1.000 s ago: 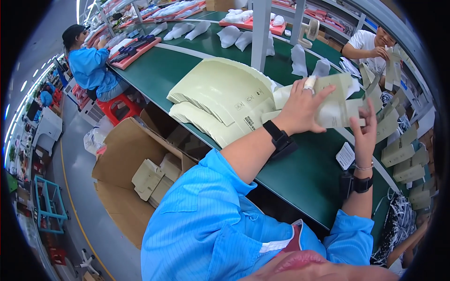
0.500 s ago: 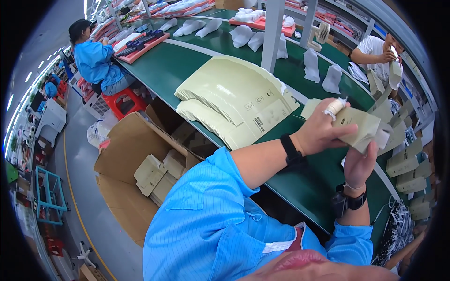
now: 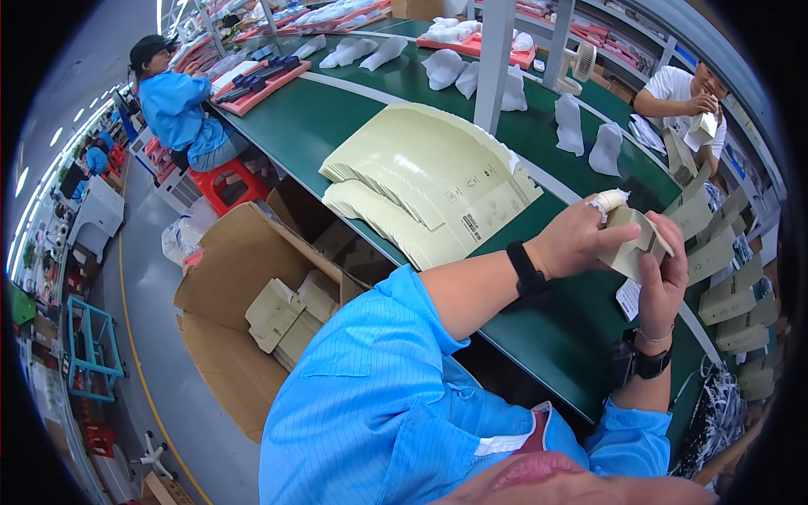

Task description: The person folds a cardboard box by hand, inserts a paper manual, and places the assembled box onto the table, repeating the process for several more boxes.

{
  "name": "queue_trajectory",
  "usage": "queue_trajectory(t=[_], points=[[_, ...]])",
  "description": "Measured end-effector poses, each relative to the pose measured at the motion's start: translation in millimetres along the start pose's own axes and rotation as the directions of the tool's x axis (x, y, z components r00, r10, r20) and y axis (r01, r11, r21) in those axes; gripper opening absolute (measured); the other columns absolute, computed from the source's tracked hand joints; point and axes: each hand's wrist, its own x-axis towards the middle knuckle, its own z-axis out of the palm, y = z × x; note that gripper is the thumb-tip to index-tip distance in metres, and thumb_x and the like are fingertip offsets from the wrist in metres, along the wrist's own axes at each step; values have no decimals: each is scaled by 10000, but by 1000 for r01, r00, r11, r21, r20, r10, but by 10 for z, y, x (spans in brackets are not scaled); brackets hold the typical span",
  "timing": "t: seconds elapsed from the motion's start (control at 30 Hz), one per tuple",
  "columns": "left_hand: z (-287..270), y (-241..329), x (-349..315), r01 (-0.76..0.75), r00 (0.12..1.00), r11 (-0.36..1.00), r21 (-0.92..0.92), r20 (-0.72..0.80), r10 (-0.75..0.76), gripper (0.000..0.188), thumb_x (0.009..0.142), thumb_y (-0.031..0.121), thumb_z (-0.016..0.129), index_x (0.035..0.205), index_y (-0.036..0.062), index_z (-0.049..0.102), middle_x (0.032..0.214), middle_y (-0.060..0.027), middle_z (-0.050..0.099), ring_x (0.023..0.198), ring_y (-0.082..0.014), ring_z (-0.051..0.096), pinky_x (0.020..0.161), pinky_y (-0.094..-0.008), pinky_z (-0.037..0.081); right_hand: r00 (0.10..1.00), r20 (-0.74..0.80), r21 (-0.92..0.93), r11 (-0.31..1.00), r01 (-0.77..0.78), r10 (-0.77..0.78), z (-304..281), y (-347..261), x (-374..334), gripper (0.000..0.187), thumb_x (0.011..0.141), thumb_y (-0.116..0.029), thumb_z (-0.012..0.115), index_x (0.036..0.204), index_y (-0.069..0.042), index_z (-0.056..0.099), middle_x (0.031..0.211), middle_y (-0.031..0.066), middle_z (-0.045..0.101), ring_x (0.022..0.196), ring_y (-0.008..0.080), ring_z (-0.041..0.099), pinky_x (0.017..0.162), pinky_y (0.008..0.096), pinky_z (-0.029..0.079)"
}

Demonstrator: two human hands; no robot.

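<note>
A pale yellow-green cardboard box (image 3: 624, 257), partly folded up, is held between my two hands above the green table. My left hand (image 3: 576, 240), with white wrapping on one finger, grips its near left side. From the right, my right hand (image 3: 665, 282) has its fingers bent over a raised flap at the box's end. Much of the box is hidden behind the fingers. Left of my hands lies a fanned stack of flat box blanks (image 3: 421, 160) in the same colour. A small white printed card (image 3: 629, 299) shows below the box.
A large brown carton (image 3: 223, 295) with flat pieces inside stands at the table's left edge. Standing open boxes (image 3: 728, 295) line the right. White wrapped items (image 3: 568, 124), a metal post (image 3: 492, 67) and a fan (image 3: 579, 63) are farther back. Two co-workers (image 3: 172, 109) (image 3: 682, 101) sit beyond.
The box has been turned more upright between my hands. My right hand has moved up onto its end flap. The white card has come into view below.
</note>
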Motion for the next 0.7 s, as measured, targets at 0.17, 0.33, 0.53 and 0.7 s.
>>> queue_trajectory(t=[0.17,0.33,0.53,0.7], points=[[-49,25,36,-14,1000,999,-52,15,15,721,614,115,788,1226,244,431,1144,-197,517,974,-390,557,787,-418,502,987,157,-272,960,66,-23,-138,-176,71,398,849,-145,618,1221,-20,555,1215,133,547,1112,222,529,946,320,409],[-51,-53,-6,-53,996,999,10,77,52,746,622,105,788,1247,252,407,1147,-186,511,958,-375,557,796,-413,496,987,0,-316,936,-154,162,34,-213,96,412,826,-119,644,1219,-29,563,1162,135,576,1073,208,555,924,313,424],[-21,-117,22,-116,989,991,62,97,110,769,645,107,782,1274,260,367,1164,-165,497,956,-361,551,815,-406,487,996,81,-490,869,68,-32,-4,-99,72,514,757,-71,690,1247,-50,539,1204,134,547,1105,250,540,942,343,418],[-54,-110,22,73,996,996,-46,-51,-76,825,700,139,771,1356,227,279,1219,-150,474,1012,-316,551,853,-402,476,971,95,-620,750,230,-219,38,-187,105,614,656,-29,749,1233,-63,544,1235,130,515,1141,287,513,962,368,415]])
